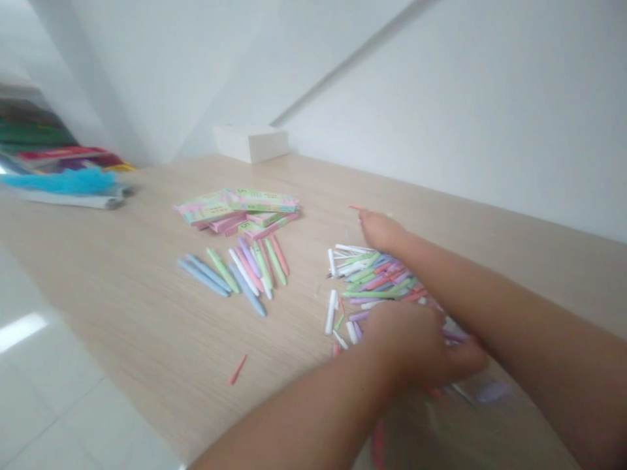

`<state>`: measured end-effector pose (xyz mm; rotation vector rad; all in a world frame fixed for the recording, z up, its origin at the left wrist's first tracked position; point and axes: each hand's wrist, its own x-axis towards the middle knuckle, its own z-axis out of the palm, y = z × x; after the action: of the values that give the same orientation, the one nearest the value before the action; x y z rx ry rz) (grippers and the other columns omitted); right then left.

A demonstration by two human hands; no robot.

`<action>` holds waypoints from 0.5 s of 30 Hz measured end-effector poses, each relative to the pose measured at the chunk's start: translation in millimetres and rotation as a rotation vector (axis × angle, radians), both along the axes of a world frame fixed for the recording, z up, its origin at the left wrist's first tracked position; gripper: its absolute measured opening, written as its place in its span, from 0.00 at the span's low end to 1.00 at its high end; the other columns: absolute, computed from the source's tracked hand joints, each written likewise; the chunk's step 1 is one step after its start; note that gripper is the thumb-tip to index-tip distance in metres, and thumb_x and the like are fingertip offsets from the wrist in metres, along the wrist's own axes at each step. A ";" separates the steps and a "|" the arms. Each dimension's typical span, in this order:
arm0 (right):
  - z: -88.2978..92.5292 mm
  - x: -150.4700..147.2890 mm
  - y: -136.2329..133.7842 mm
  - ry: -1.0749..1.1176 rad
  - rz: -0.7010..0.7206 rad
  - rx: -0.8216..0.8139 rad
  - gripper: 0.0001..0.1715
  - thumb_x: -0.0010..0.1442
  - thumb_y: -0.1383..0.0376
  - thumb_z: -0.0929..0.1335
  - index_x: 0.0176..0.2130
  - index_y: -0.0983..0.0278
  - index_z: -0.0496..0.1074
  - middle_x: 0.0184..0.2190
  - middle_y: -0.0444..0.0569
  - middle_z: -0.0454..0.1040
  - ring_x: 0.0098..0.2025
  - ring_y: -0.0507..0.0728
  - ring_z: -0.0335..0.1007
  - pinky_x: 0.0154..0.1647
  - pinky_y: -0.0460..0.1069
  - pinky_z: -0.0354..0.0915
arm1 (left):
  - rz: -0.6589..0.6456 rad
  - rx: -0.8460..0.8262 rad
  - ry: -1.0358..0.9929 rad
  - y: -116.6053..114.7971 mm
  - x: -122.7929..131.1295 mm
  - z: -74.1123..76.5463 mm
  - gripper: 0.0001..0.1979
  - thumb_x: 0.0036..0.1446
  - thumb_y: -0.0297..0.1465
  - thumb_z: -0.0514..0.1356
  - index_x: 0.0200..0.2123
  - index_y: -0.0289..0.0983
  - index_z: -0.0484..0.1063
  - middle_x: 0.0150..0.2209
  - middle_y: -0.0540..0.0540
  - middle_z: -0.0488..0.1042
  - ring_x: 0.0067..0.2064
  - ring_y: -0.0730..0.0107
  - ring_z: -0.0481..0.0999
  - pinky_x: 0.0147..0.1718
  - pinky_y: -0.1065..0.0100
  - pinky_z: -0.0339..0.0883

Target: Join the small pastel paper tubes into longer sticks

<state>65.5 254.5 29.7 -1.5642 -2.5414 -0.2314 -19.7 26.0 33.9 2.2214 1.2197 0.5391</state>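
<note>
Surface: a light wooden table [122,307] stands against a white wall [465,111], and pale floor tiles [49,391] show below its edge on the side left of the hands.

Left hand [406,346]: it is bent like a cup and pressing down on the near side of the pile. I cannot tell if it is closed on some sticks, because the palm is hidden.

Right hand [382,232]: it lies over the far side of the pile, with the fingers curled down. Also here I cannot tell if it grips anything.

Between the hands: a loose pile of thin pastel sticks [372,281] in white, green, pink and purple, touching both hands.

Just past the right hand's fingertips: one red stick [356,207] lies on the table.

Below the hands: a clear plastic thing [455,408] at the table edge, but it is too blurred to say what it is.

Left of the hands: a loose row of pastel sticks [235,274], with one red stick [238,369] nearer the table edge.

Farther away: a stack of printed paper packets [240,210], a white box [249,143] by the wall, and colorful rolled things [63,186] at the far left.
</note>
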 end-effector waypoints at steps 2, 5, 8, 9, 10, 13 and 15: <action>11.2 16.6 -20.0 0.068 -0.039 0.073 0.21 0.72 0.66 0.55 0.56 0.73 0.66 0.48 0.69 0.77 0.46 0.66 0.75 0.49 0.56 0.66 | 0.002 0.022 0.039 0.5 1.1 -0.7 0.33 0.56 0.59 0.49 0.37 0.39 0.80 0.31 0.40 0.79 0.34 0.53 0.79 0.32 0.60 0.70; 21.0 58.8 -70.6 0.151 -0.108 0.142 0.23 0.74 0.62 0.52 0.56 0.70 0.65 0.45 0.64 0.77 0.43 0.65 0.74 0.44 0.56 0.67 | -0.011 0.060 0.056 1.6 0.4 -1.0 0.30 0.59 0.57 0.47 0.32 0.40 0.78 0.29 0.42 0.78 0.33 0.54 0.79 0.31 0.61 0.68; 14.9 114.1 -147.5 0.284 -0.184 0.106 0.19 0.72 0.53 0.58 0.47 0.62 0.69 0.35 0.53 0.77 0.36 0.61 0.74 0.35 0.53 0.66 | -0.020 0.117 0.042 2.3 -2.9 -0.1 0.29 0.62 0.55 0.46 0.34 0.41 0.77 0.30 0.43 0.78 0.34 0.56 0.78 0.32 0.62 0.68; 9.6 132.2 -177.5 0.296 -0.213 0.065 0.19 0.70 0.51 0.61 0.47 0.61 0.69 0.31 0.49 0.75 0.31 0.60 0.72 0.32 0.52 0.65 | -0.037 0.128 0.040 2.4 -4.4 0.4 0.29 0.62 0.55 0.46 0.35 0.41 0.76 0.30 0.43 0.78 0.34 0.57 0.78 0.33 0.62 0.68; 3.2 148.9 -208.3 0.287 -0.228 0.014 0.21 0.69 0.49 0.62 0.49 0.60 0.69 0.28 0.47 0.73 0.28 0.59 0.70 0.29 0.52 0.64 | -0.067 0.131 0.039 2.4 -6.1 1.0 0.29 0.63 0.56 0.46 0.35 0.41 0.76 0.30 0.44 0.77 0.35 0.57 0.78 0.34 0.63 0.68; -19.4 185.0 -293.8 0.244 -0.233 -0.085 0.25 0.66 0.48 0.66 0.55 0.60 0.68 0.35 0.50 0.76 0.32 0.60 0.73 0.31 0.53 0.69 | -0.165 0.181 0.044 1.4 -11.0 1.9 0.27 0.63 0.56 0.48 0.38 0.40 0.74 0.36 0.44 0.78 0.38 0.57 0.78 0.36 0.63 0.68; -33.0 195.0 -334.0 0.210 -0.207 -0.134 0.30 0.63 0.50 0.70 0.58 0.59 0.66 0.46 0.55 0.77 0.42 0.63 0.77 0.40 0.56 0.72 | -0.218 0.247 0.032 0.3 -13.2 1.4 0.22 0.64 0.51 0.50 0.40 0.40 0.72 0.41 0.45 0.78 0.41 0.58 0.77 0.37 0.63 0.67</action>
<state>260.5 -79.5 -3.3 -1.7971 -2.2787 0.0791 -32.9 26.3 35.3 2.5410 0.9512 0.5944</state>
